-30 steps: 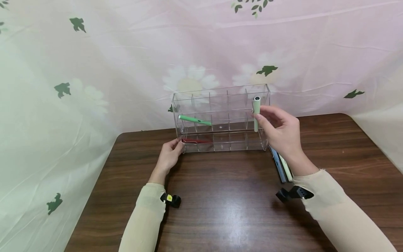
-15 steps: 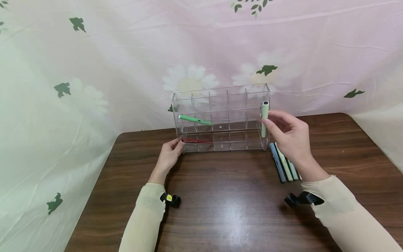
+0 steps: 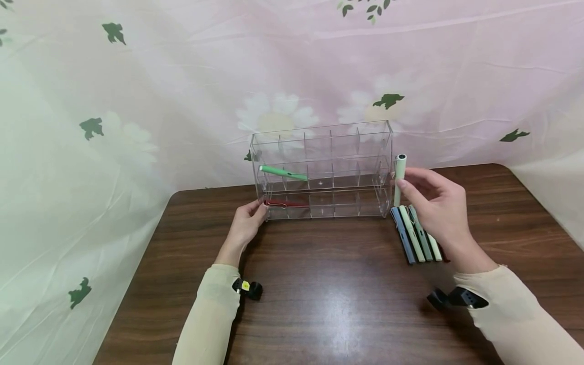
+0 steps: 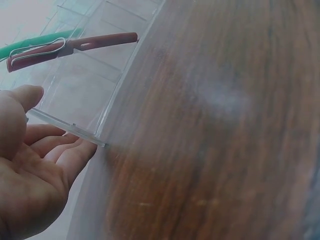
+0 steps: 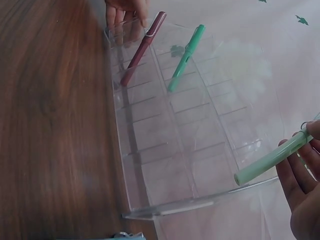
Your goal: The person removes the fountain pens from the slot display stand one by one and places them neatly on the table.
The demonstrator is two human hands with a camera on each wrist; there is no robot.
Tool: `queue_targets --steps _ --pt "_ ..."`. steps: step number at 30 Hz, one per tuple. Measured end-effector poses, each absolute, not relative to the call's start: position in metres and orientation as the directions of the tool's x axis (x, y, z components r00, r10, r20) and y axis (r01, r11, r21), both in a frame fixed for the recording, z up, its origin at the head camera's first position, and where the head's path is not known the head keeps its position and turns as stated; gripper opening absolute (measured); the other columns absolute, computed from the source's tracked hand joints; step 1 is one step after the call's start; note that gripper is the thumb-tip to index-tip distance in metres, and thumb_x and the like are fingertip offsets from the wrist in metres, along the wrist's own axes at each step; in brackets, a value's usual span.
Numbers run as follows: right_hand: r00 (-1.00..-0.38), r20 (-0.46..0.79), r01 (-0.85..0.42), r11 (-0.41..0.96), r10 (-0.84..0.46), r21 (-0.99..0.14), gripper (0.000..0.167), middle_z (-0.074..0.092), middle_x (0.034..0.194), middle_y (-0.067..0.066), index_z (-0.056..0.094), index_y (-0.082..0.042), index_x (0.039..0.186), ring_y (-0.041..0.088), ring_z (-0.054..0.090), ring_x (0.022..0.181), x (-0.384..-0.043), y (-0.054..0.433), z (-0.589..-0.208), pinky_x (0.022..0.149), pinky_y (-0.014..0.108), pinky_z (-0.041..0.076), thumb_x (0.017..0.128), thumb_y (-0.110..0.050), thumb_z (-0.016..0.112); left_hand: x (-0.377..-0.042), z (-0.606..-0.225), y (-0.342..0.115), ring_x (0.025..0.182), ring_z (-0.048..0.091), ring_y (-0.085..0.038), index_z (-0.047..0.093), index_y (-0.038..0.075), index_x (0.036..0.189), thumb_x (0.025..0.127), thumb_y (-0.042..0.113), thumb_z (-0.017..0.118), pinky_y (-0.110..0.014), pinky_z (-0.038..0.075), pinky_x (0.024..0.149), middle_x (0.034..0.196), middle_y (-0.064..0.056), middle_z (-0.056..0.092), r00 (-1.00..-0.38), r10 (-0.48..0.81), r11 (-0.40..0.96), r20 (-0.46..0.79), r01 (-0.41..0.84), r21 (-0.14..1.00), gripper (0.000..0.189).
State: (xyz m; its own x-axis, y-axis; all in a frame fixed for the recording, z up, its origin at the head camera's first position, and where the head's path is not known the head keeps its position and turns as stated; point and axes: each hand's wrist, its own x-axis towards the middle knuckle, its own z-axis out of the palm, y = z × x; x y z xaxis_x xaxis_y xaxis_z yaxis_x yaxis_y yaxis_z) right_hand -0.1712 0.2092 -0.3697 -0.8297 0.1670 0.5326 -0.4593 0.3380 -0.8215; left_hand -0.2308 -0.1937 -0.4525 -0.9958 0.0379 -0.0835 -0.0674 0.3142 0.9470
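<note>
Nearest are 2 cream-coloured fabric sleeves [image 3: 205,309], each with a small black device [image 3: 248,289] at the cuff, above the dark brown wood-grain desk [image 3: 310,294]. Farther in, at least 4 slim pens [image 3: 411,233], blue through green to pale, lie side by side on the desk. The left hand [image 3: 243,225] pinches the lower left corner of a clear plastic tiered organizer [image 3: 347,212]. Just beside its right end, the right hand [image 3: 438,208] holds a pale green pen [image 3: 400,168] nearly upright between thumb and fingers. A dark red pen [image 3: 289,205] lies in the organizer's lower left; a bright green pen [image 3: 278,172] slants in the tier above. Behind hangs pale floral cloth [image 3: 292,56].
</note>
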Motion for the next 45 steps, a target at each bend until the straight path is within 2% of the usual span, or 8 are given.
queue_targets --steps 5,13,25,30,36,45 --pt "-0.844 0.51 -0.417 0.398 0.164 -0.817 0.024 0.077 0.099 -0.027 0.078 0.002 0.122 -0.006 0.072 0.082 -0.164 0.217 -0.375 0.069 0.006 0.057 0.098 -0.002 0.077 -0.23 -0.453 -0.195 0.138 0.064 -0.032 0.052 -0.003 0.157 0.114 0.018 0.052 -0.042 0.057 0.116 0.15 -0.024 0.064 -0.996 0.036 0.317 -0.086 -0.071 0.946 0.047" --pt "-0.863 0.48 -0.384 0.414 0.155 -0.825 0.022 0.077 0.098 -0.03 0.078 0.003 0.119 -0.008 0.072 0.081 -0.157 0.225 -0.385 0.069 0.004 0.055 0.098 -0.001 0.078 -0.228 -0.452 -0.195 0.138 0.064 -0.032 0.053 -0.001 0.157 0.115 0.021 0.051 -0.05 0.057 0.116 0.149 -0.023 0.065 -0.997 0.051 0.353 -0.058 -0.036 0.935 0.047" --pt "-0.897 0.413 -0.298 0.472 0.159 -0.83 0.022 0.077 0.093 -0.022 0.078 0.0 0.121 -0.007 0.07 0.079 -0.147 0.246 -0.399 0.068 0.005 0.054 0.101 -0.01 0.077 -0.229 -0.45 -0.194 0.139 0.064 -0.034 0.051 -0.003 0.158 0.116 0.021 0.05 -0.051 0.056 0.117 0.15 -0.024 0.064 -0.997 0.055 0.34 -0.054 -0.032 0.94 0.048" --pt "-0.908 0.389 -0.262 0.515 0.156 -0.816 0.023 0.072 0.091 -0.031 0.077 0.0 0.122 -0.011 0.067 0.078 -0.145 0.255 -0.405 0.068 0.003 0.052 0.101 -0.009 0.076 -0.23 -0.451 -0.195 0.14 0.063 -0.034 0.05 -0.003 0.158 0.116 0.021 0.05 -0.05 0.055 0.118 0.152 -0.024 0.062 -0.996 0.059 0.332 -0.062 -0.039 0.943 0.049" --pt "-0.936 0.321 -0.18 0.592 0.142 -0.786 0.027 0.066 0.092 -0.041 0.077 -0.003 0.125 -0.015 0.063 0.078 -0.141 0.269 -0.41 0.067 0.003 0.049 0.102 -0.018 0.076 -0.229 -0.451 -0.194 0.144 0.059 -0.034 0.047 -0.004 0.159 0.116 0.019 0.05 -0.048 0.053 0.119 0.157 -0.025 0.058 -0.995 0.069 0.32 -0.067 -0.041 0.946 0.049" --pt "-0.956 0.263 -0.117 0.658 0.128 -0.744 0.032 0.059 0.091 -0.046 0.076 -0.002 0.128 -0.021 0.059 0.081 -0.136 0.287 -0.416 0.065 0.003 0.048 0.104 -0.023 0.075 -0.23 -0.453 -0.194 0.146 0.057 -0.034 0.044 -0.006 0.161 0.116 0.017 0.048 -0.045 0.052 0.119 0.16 -0.025 0.055 -0.995 0.076 0.3 -0.072 -0.046 0.953 0.05"
